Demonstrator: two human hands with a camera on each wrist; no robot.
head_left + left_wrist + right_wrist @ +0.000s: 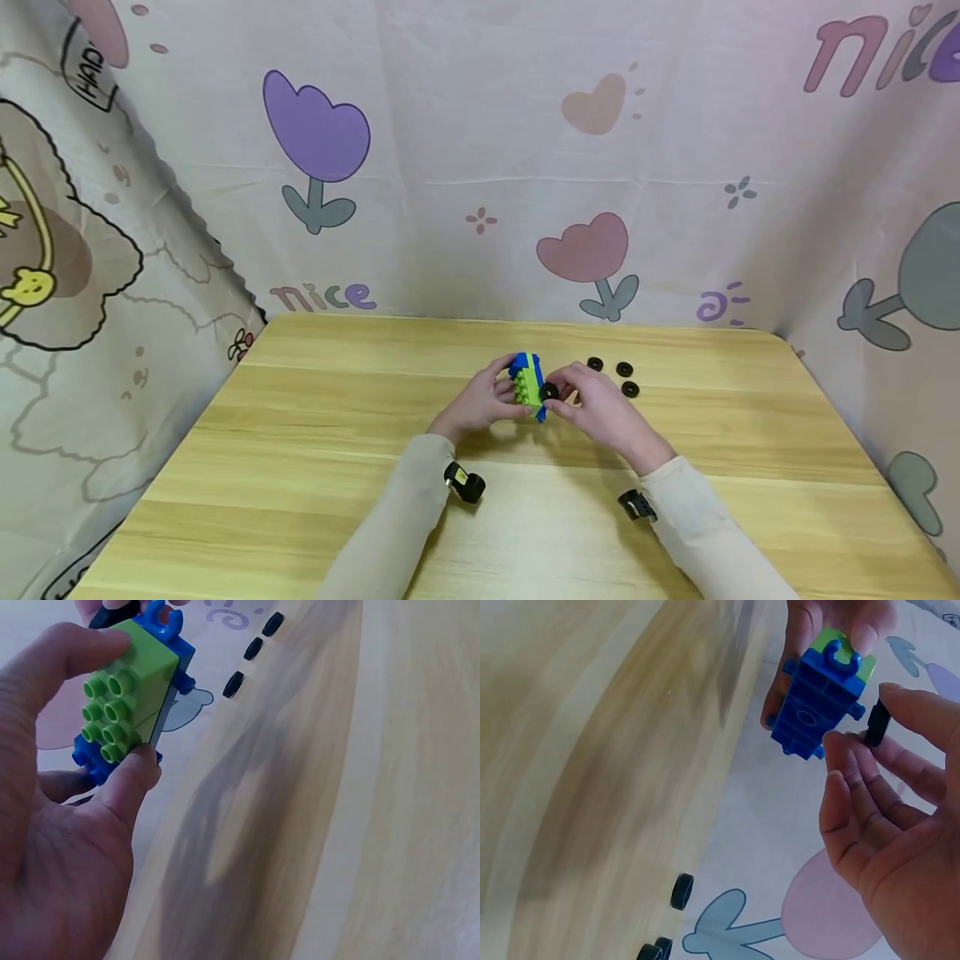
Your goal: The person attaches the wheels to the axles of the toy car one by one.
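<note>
My left hand (pixel 483 404) grips a toy block car (pixel 528 383) between thumb and fingers, holding it up off the table. Lime green studded bricks (pixel 124 690) sit on its blue base (pixel 817 701), which has a hook at one end and short axle pegs at the sides. Between the thumb and fingers of my right hand (pixel 600 408) a black toy wheel (pixel 877 724) is pinched, close beside one of the base's pegs. From the frames I cannot tell whether wheel and peg touch. No wheel shows on the pegs in the right wrist view.
Three more black wheels (pixel 624 369) lie on the wooden table (pixel 337 383), to the right of and beyond my right hand. A printed cloth (pixel 450 125) hangs behind the table and along its sides. Small black cameras (pixel 467 483) are strapped at both wrists.
</note>
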